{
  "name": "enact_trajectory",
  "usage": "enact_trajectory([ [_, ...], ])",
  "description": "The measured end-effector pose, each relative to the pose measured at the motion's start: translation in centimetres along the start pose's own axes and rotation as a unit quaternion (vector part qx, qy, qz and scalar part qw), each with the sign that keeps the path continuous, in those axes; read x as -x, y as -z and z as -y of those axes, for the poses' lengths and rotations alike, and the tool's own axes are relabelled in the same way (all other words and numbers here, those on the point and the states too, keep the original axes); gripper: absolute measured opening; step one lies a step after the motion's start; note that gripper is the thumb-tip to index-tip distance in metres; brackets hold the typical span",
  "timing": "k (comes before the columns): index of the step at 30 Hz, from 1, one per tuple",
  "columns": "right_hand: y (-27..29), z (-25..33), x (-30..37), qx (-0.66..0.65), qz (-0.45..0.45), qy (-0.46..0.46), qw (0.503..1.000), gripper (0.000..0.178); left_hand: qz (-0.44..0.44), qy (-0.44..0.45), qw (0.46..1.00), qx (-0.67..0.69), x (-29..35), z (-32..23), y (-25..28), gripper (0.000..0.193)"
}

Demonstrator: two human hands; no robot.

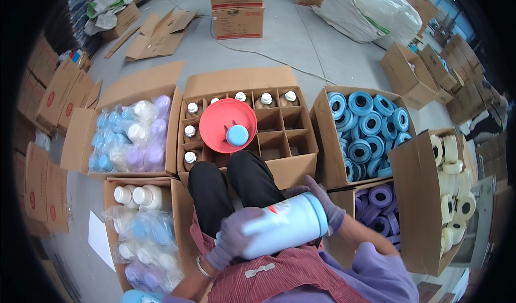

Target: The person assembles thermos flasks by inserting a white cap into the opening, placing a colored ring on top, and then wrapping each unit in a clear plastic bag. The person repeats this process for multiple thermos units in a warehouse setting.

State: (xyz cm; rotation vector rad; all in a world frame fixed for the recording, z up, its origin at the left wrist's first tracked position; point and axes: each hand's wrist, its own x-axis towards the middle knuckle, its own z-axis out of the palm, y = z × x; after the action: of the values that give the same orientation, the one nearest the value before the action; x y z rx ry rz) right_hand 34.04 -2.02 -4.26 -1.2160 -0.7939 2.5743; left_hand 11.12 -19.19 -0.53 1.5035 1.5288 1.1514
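Note:
A large light blue flask lies tilted across my lap, with a small red mark on its side. My left hand, in a thin purple glove and slightly blurred, is wrapped round its left end. Round the right end, by a darker blue rim, my gloved right hand grips it. Just beyond my knees, a red round tray rests on a divided carton, with a blue cap on it. White-topped bottles stand in several of the carton's cells.
At left, cartons hold bagged blue and purple parts and white cups. To the right are cartons of blue rings, purple rings and cream rings. Stacked boxes and flattened cardboard lie farther off.

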Motion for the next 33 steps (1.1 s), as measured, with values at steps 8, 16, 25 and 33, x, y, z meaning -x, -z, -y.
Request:
enact_trajectory([
  [8,-0.2,2.5,0.9,0.326,0.073,0.353,0.874,0.071,-0.019,0.328,0.911,0.25,-2.4,-1.3,1.9,0.025],
  [16,-2.8,2.5,0.8,0.213,-0.073,0.188,0.956,0.066,-0.042,0.143,0.982,0.117,-3.2,0.0,4.1,0.016],
  [25,-0.4,2.2,-2.2,0.025,-0.011,0.063,0.998,0.065,-0.041,-0.077,0.992,-0.095,-5.2,-1.9,5.2,0.026],
  [33,-0.8,3.3,-4.4,-0.091,0.098,-0.06,0.989,0.072,-0.007,-0.178,0.969,-0.173,-5.1,-3.6,5.6,0.033],
])
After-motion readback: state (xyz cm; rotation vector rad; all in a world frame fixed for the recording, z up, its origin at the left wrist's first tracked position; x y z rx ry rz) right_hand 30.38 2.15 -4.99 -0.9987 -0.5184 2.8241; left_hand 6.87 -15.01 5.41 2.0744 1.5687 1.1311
